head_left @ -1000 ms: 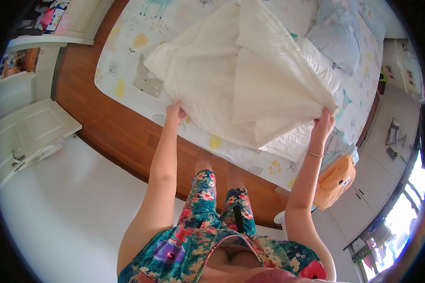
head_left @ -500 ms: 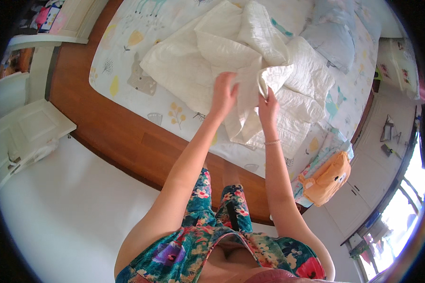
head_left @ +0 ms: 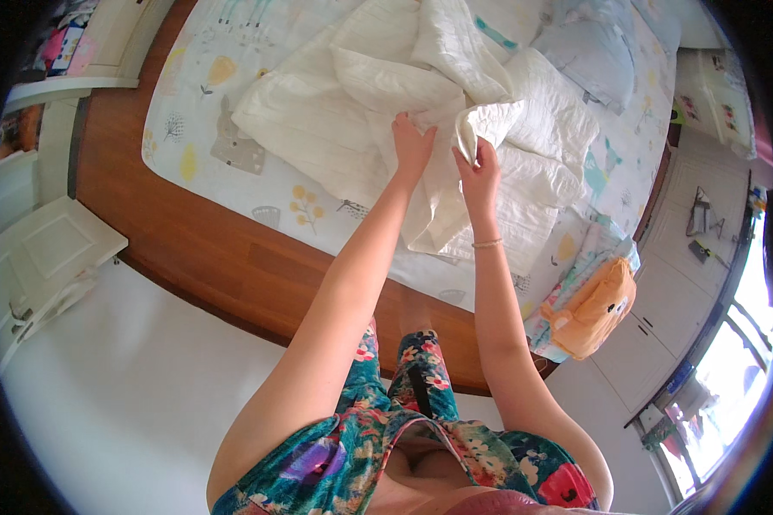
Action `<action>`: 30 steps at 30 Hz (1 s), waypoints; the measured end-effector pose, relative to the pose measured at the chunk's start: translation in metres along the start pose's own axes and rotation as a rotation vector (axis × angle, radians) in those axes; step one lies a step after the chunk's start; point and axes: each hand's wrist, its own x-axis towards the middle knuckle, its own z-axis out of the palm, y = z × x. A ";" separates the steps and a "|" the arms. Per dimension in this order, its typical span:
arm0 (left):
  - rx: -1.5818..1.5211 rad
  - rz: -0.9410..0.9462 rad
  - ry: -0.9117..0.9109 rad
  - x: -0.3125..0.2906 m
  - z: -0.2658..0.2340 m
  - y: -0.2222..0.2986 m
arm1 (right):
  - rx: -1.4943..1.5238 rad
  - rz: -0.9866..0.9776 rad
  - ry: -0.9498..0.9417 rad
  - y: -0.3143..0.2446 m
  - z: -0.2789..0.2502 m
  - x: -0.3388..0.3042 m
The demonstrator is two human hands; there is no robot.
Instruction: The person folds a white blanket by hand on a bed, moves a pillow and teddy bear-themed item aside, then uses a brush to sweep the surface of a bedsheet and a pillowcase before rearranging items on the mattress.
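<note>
A white quilted blanket [head_left: 318, 120] lies bunched and partly folded on a bed with a printed sheet [head_left: 223, 129]. My left hand [head_left: 412, 142] grips a fold of the blanket near its middle. Just to its right, my right hand [head_left: 479, 167] pinches a corner of the same blanket and holds it up. The two hands are close together above the bed's near side. A thin bracelet sits on my right wrist.
The bed has a wide wooden frame [head_left: 232, 266] along its near edge. A pale blue pillow [head_left: 588, 60] lies at the head. An orange soft toy [head_left: 593, 309] hangs off the bed's right corner. White furniture [head_left: 34, 257] stands at left, cabinets and a window at right.
My hands, first spread wide holding the blanket's edge open, came together over the bed. The blanket now lies gathered and doubled over, with both hands at its middle.
</note>
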 end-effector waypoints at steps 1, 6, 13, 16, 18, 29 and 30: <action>0.029 -0.035 -0.051 0.001 0.006 0.008 | -0.009 0.003 0.012 -0.002 -0.005 0.002; 0.032 -0.414 -0.473 0.034 -0.016 0.000 | -0.041 0.017 0.006 -0.007 0.005 0.009; -0.136 0.074 -0.367 -0.019 -0.050 0.078 | -0.245 0.011 0.116 -0.009 -0.004 0.013; -0.254 0.180 -0.342 -0.043 -0.070 0.114 | -0.221 -0.054 0.094 -0.025 -0.002 0.012; -0.248 0.210 -0.312 -0.051 -0.078 0.125 | -0.259 -0.103 0.055 -0.031 -0.002 0.008; -0.115 0.273 -0.270 -0.051 -0.119 0.124 | -0.233 -0.171 -0.393 -0.064 0.009 -0.023; -0.177 0.229 -0.337 -0.051 -0.121 0.122 | -0.249 -0.158 -0.320 -0.065 0.012 -0.024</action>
